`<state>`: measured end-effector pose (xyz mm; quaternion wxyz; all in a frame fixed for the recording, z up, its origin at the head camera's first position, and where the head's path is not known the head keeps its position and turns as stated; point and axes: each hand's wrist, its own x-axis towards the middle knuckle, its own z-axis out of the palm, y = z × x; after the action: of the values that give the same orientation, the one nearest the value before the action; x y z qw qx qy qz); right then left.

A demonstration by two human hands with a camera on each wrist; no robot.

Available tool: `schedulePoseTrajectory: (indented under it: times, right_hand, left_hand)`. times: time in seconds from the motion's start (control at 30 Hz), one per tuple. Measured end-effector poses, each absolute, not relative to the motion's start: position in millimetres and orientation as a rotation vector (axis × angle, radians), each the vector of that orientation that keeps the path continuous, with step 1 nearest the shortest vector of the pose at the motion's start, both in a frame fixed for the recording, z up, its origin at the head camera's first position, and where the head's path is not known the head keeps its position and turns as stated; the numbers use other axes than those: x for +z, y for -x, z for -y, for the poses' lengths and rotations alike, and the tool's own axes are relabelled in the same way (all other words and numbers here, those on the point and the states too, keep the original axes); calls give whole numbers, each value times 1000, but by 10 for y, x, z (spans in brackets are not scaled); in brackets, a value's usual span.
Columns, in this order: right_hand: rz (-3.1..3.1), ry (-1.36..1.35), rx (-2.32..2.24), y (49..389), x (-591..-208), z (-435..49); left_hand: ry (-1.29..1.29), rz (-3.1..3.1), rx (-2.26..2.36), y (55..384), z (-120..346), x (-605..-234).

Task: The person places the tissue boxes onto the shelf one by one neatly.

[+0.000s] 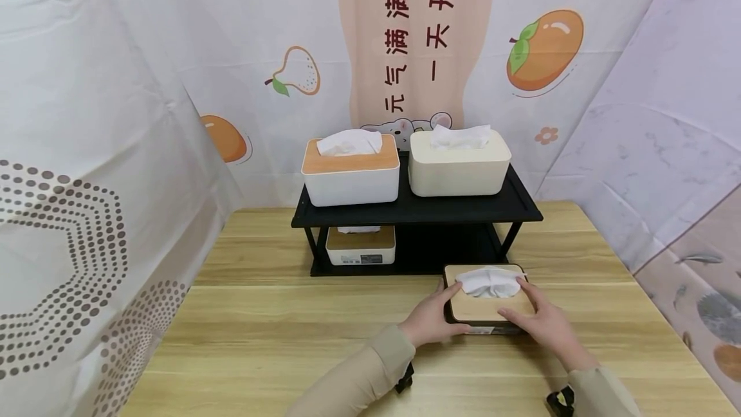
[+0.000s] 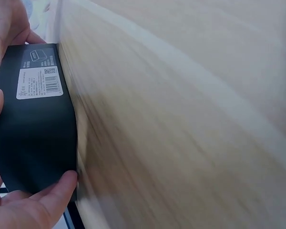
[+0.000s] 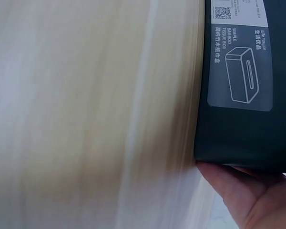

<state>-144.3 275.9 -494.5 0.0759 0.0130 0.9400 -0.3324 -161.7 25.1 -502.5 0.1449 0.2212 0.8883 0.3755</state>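
Note:
A dark tissue box (image 1: 491, 311) with a light wooden lid and a white tissue on top is held between both hands, just in front of the black rack's right side. My left hand (image 1: 434, 319) grips its left end, thumb toward the front face. At the right end, my right hand (image 1: 547, 322) holds it with the thumb at the front edge. A printed label (image 2: 40, 82) shows on the dark front face in the left wrist view. In the right wrist view, fingers (image 3: 236, 191) press the box's end. Whether its base touches the table cannot be told.
The two-tier black rack (image 1: 359, 213) stands at the back of the wooden table (image 1: 255, 327). On its top are a white tissue box with wooden lid (image 1: 353, 188) and a cream one (image 1: 460, 176). A smaller white tissue box (image 1: 361, 255) sits on the lower left.

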Motion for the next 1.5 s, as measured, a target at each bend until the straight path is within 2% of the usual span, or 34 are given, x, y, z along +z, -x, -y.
schedulePoseTrajectory:
  times: [1.07, 1.5]
  right_hand:
    - [-2823, 141, -1049, 1496, -4961, -2335]
    - [-2924, 258, -1114, 1511, -5017, -2279]
  left_hand:
    - [-479, -2672, 1258, 1565, 170, -4998]
    - [-555, -2716, 1257, 1541, 287, -4889]
